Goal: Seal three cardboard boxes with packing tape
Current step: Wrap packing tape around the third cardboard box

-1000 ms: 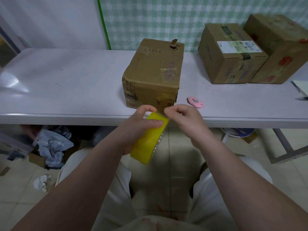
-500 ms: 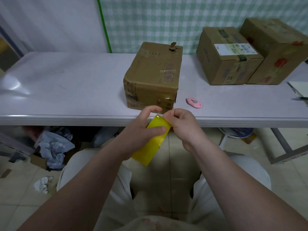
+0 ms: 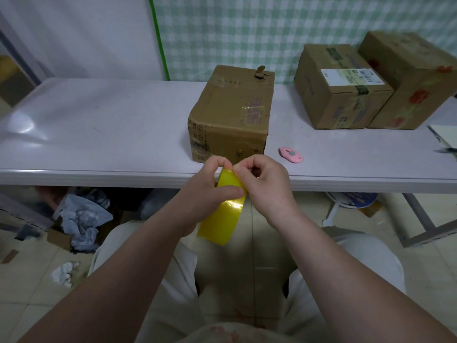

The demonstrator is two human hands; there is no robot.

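A yellow roll of packing tape (image 3: 222,219) is held edge-on below the table's front edge. My left hand (image 3: 210,186) grips the roll, thumb across its outer face. My right hand (image 3: 264,184) has curled fingers pinching at the roll's top rim, where the tape end lies. Straight ahead on the table stands a worn cardboard box (image 3: 232,112), flaps down. Two more cardboard boxes sit at the back right, one with a white label (image 3: 338,87) and one with red flower prints (image 3: 408,78), touching each other.
A pink box cutter (image 3: 290,154) lies on the white table (image 3: 99,134) right of the near box. Some papers (image 3: 445,137) lie at the right edge. Under the table are crumpled paper (image 3: 81,216), scrap cardboard and a white fan (image 3: 351,204).
Both hands with the roll have stayed close to the table edge; the roll has turned to show more of its outer face, and my right fingers have closed tighter on its top rim.
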